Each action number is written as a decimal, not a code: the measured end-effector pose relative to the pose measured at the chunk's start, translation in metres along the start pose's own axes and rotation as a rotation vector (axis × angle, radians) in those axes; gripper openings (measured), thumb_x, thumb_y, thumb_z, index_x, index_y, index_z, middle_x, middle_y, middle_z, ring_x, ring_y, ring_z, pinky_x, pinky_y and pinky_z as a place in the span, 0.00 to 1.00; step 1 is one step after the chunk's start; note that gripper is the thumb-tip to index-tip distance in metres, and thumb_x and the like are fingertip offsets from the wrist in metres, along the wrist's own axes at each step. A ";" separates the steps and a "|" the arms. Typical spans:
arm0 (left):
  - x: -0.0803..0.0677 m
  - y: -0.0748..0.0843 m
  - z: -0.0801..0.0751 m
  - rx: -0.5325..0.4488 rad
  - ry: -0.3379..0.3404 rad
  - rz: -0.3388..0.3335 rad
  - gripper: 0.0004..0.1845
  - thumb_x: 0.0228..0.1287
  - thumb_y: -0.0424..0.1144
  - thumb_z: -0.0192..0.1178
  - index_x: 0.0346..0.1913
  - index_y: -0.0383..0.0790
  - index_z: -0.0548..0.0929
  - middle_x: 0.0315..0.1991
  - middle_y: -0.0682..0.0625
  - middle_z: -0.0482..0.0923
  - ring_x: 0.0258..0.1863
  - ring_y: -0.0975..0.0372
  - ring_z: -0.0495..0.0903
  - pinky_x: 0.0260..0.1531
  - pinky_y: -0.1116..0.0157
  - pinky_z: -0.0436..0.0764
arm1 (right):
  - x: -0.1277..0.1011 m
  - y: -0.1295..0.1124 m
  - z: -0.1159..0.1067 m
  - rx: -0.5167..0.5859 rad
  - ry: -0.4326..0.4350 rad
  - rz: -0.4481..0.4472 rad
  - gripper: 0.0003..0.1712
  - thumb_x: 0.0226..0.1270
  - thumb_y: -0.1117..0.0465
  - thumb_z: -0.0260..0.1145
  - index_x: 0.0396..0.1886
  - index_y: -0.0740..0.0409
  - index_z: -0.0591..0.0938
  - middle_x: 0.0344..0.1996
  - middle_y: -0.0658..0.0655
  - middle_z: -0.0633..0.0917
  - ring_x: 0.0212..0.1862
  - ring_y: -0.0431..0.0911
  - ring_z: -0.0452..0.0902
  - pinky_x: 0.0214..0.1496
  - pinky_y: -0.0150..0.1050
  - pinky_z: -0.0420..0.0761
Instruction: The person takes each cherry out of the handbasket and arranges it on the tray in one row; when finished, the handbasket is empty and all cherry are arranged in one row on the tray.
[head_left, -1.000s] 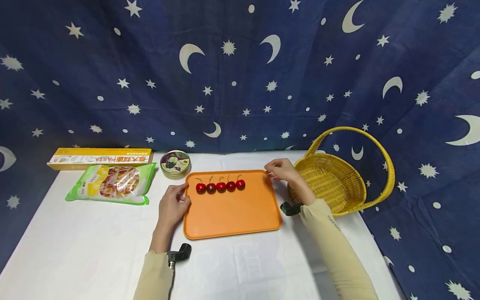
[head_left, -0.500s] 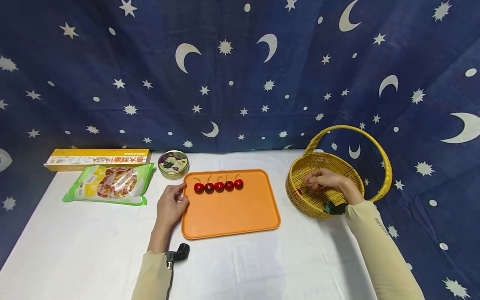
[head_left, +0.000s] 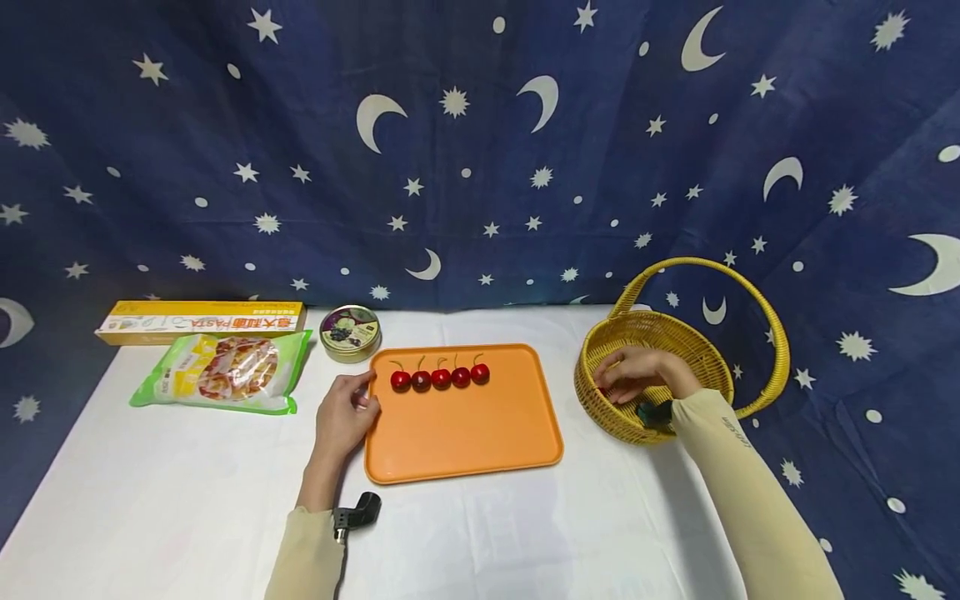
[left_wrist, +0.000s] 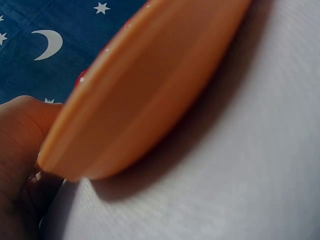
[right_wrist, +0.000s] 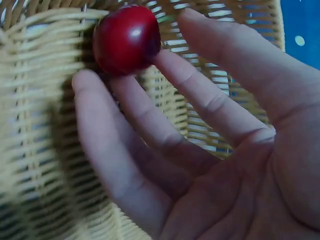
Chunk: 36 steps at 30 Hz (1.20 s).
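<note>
The cherry (right_wrist: 127,39) sits at the tips of your right hand (head_left: 637,377), low inside the yellow wicker basket (head_left: 697,350); in the right wrist view your fingertips (right_wrist: 167,57) touch it against the woven wall, the fingers only gently bent, and you cannot tell from either view whether they truly pinch it or merely rest on it. From the head view only a speck of red shows beside that hand. Your left hand (head_left: 343,414) lies on the white tablecloth (head_left: 187,492) at the left edge of the orange tray (head_left: 465,433), thumb and curled fingers gripping its rim, as the left wrist view shows close up. Five cherries in a row (head_left: 440,377) lie along the tray's far side, touching one another, stems up. Beyond the tray's far left corner stands a round tin (head_left: 349,332); further left lie a green snack bag (head_left: 221,372) and, behind it, a yellow pasta box (head_left: 201,320).
</note>
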<state>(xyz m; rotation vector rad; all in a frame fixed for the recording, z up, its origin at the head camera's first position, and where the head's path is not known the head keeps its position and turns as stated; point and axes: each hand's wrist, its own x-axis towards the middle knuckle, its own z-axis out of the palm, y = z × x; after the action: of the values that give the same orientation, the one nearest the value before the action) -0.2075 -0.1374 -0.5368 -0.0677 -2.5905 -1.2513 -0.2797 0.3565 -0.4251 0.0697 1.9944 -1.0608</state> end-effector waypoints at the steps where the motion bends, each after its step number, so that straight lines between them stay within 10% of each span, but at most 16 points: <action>1: 0.000 0.000 0.000 0.000 -0.003 -0.001 0.25 0.52 0.29 0.64 0.57 0.32 0.82 0.41 0.40 0.77 0.32 0.54 0.79 0.35 0.57 0.72 | 0.002 0.000 0.001 0.003 -0.004 -0.007 0.13 0.67 0.68 0.61 0.50 0.68 0.81 0.35 0.57 0.85 0.34 0.45 0.84 0.39 0.39 0.83; 22: 0.001 -0.001 0.000 -0.006 0.002 0.009 0.25 0.52 0.29 0.63 0.57 0.32 0.82 0.41 0.40 0.77 0.31 0.54 0.79 0.35 0.57 0.72 | -0.024 -0.028 0.001 0.039 0.219 -0.306 0.22 0.71 0.62 0.62 0.56 0.75 0.75 0.38 0.57 0.86 0.38 0.51 0.84 0.39 0.40 0.82; 36: 0.000 0.000 0.001 0.002 -0.004 -0.002 0.25 0.53 0.29 0.64 0.57 0.32 0.82 0.42 0.40 0.77 0.32 0.53 0.78 0.35 0.56 0.72 | 0.024 -0.078 0.068 -0.079 0.357 -0.449 0.20 0.56 0.71 0.69 0.50 0.72 0.80 0.37 0.62 0.83 0.31 0.44 0.80 0.34 0.38 0.82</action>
<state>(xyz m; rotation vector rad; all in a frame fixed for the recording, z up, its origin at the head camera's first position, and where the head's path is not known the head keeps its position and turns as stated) -0.2075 -0.1365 -0.5371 -0.0671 -2.5959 -1.2501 -0.2816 0.2513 -0.4103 -0.2606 2.4441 -1.3183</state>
